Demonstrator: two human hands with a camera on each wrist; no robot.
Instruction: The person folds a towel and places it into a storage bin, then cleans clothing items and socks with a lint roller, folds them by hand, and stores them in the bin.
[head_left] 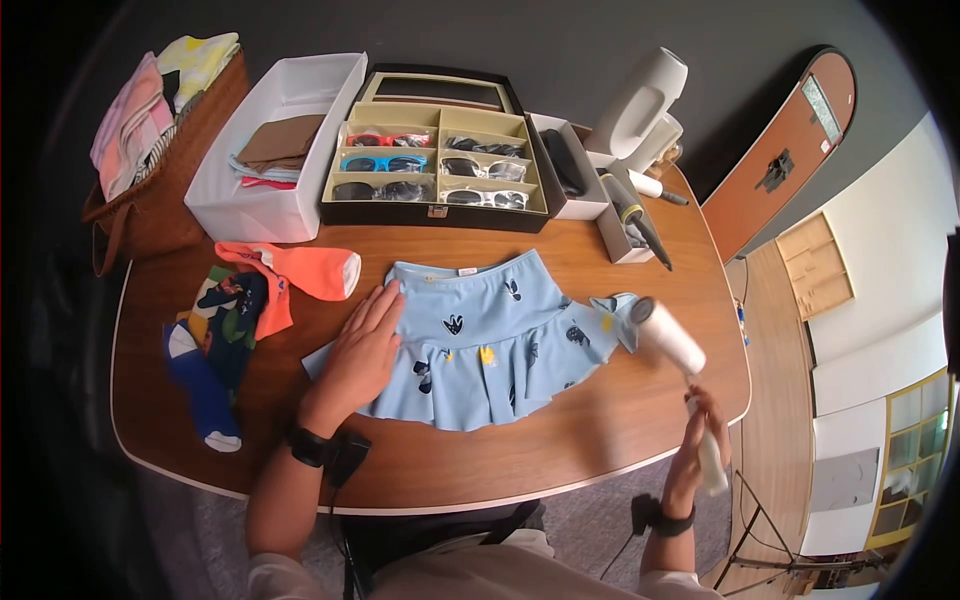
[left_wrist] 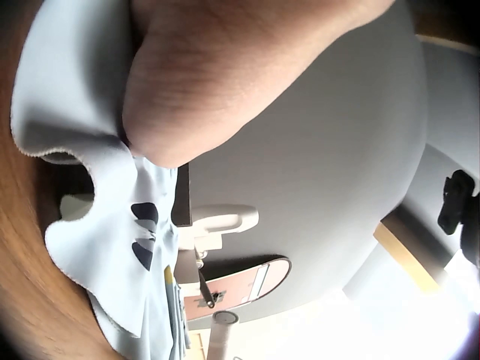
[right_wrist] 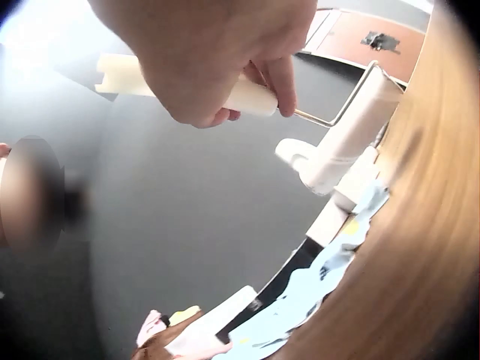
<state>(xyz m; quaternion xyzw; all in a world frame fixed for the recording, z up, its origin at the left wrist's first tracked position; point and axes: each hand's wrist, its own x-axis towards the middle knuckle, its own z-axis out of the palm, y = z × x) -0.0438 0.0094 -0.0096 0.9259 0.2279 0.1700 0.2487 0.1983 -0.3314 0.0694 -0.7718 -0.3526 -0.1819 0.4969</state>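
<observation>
A light blue ruffled skirt (head_left: 478,345) with dark and yellow prints lies spread on the table, its waistband toward the back. My left hand (head_left: 368,345) rests flat on its left side, fingers straight. In the left wrist view the skirt's wavy hem (left_wrist: 90,262) shows below that hand. With my right hand (head_left: 703,435) I grip the pale handle of a lint roller (head_left: 670,338). Its white roll is raised above the table, just right of the skirt's right edge. The right wrist view shows fingers curled round the handle (right_wrist: 251,97) and a wire arm leading to the roll.
Left of the skirt lie colourful socks (head_left: 230,320). Along the back stand a brown bag (head_left: 190,150) of clothes, a white bin (head_left: 225,195), a case (head_left: 430,215) of sunglasses and small boxes (head_left: 625,240) with a brush. A white appliance (head_left: 640,100) stands behind these.
</observation>
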